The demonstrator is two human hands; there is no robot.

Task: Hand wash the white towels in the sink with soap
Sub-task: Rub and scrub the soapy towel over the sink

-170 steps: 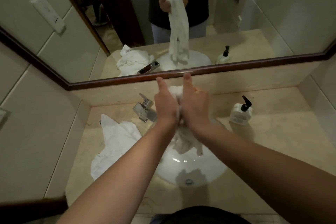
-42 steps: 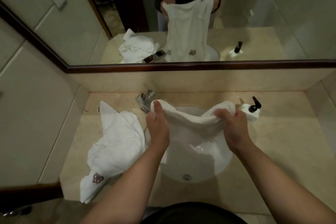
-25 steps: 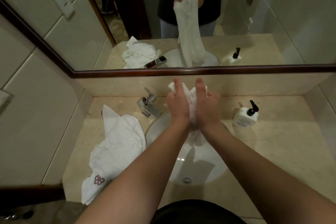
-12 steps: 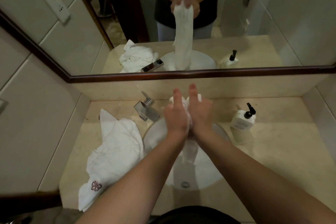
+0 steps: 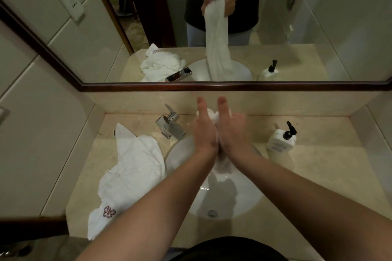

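A wet white towel (image 5: 222,167) hangs bunched between my two hands above the white sink basin (image 5: 246,195). My left hand (image 5: 203,132) and my right hand (image 5: 233,131) are pressed together around its upper part, thumbs pointing up, and a tuft of towel shows above them. The mirror shows my fingers curled round the top of the towel, with the rest hanging down to the basin. A second white towel (image 5: 131,172) with a pink emblem lies crumpled on the counter left of the sink. The white soap bottle (image 5: 281,141) with a black pump stands to the right.
A chrome faucet (image 5: 170,126) sits at the sink's back left, close to my left hand. The beige stone counter (image 5: 328,165) runs to walls on both sides. A framed mirror (image 5: 233,86) stands right behind the backsplash. The drain (image 5: 211,213) is uncovered.
The towel was held spread wide, then gathered into a bunch between both hands. Over the last second the hands have stayed pressed together on it, shifting slightly.
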